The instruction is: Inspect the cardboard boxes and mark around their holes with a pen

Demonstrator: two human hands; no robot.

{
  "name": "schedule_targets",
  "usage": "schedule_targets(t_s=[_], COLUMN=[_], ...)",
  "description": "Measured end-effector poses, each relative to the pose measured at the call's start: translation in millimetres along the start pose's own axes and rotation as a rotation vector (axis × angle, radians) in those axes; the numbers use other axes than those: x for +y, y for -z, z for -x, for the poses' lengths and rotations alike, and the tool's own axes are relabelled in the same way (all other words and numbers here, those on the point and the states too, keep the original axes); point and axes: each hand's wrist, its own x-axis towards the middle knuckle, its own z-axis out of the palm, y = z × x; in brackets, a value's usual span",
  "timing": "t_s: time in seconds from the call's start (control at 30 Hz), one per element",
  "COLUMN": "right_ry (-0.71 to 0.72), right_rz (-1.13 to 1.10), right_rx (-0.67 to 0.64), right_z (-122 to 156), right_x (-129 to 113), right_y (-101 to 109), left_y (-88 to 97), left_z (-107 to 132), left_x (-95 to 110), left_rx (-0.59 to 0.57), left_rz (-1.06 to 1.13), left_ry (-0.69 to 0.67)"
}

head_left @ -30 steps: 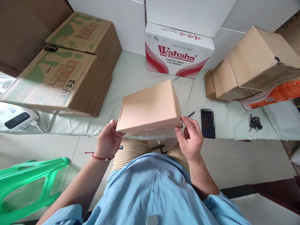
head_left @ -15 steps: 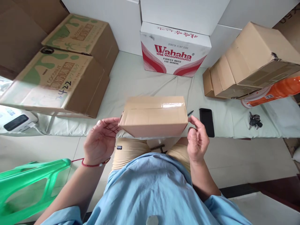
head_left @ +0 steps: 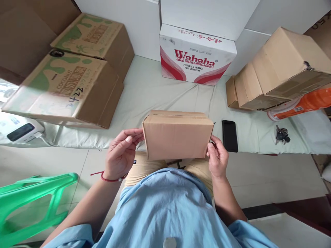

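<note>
A small brown cardboard box [head_left: 178, 139] is held between my two hands at the table's front edge, tilted so a broad plain side faces me. My left hand [head_left: 121, 151] grips its left end, the fingertips behind the edge and the thumb lying over the fingers. At the opposite end, my right hand [head_left: 218, 156] has its thumb and fingers on the lower right corner. The box's far side and underside are hidden. Just right of the box lies a black phone [head_left: 230, 136], and the tip of a dark pen [head_left: 214, 123] peeks out behind the box.
A Wahaha water carton [head_left: 196, 55] stands at the back. Coconut cartons [head_left: 59, 89] are stacked left, above a white device [head_left: 22, 131]. Brown boxes [head_left: 276, 69], an orange-labelled bottle [head_left: 300, 105] and keys [head_left: 282, 134] lie right. A green stool [head_left: 55, 199] stands lower left.
The box has rolled so its taped top turned away and a broad side now faces me. It has shifted slightly right, and my left hand followed rightward.
</note>
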Motion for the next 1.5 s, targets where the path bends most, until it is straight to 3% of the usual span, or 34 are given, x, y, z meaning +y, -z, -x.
schedule_targets(t_s=[0.17, 0.37, 0.6, 0.77, 0.97, 1.13, 1.33, 1.5], right_ry=[-0.110, -0.195, -0.169, -0.085, 0.278, 0.527, 0.510, 0.268], right_rz=[-0.118, -0.274, -0.345, -0.305, 0.034, 0.147, 0.217, 0.148], right_rx=[-0.005, 0.221, 0.233, 0.057, -0.222, -0.332, -0.236, -0.070], right_z=[3.1, -1.8, -1.2, 6.7, 15.3, 19.4, 18.4, 8.1], right_x=[14.7, 24.4, 25.7, 14.6, -30.0, -56.7, -45.0, -30.9], right_y=[3.8, 3.2, 5.1, 13.3, 25.5, 12.5, 1.9, 11.0], left_y=[-1.0, -17.1, -26.0, -21.8, -9.8, -4.9, -5.0, -14.0], left_z=[10.6, 25.9, 27.9, 26.8, 13.5, 8.8, 9.3, 13.4], left_x=[-5.0, -2.9, -0.8, -5.2, -16.3, -23.8, -17.6, -9.8], left_rx=[-0.069, -0.323, -0.365, -0.245, -0.046, 0.009, -0.027, 0.023], left_rz=[-0.155, -0.341, -0.358, -0.206, -0.083, -0.079, -0.064, -0.062], left_ry=[0.035, -0.093, -0.086, 0.006, 0.203, 0.200, 0.206, 0.044])
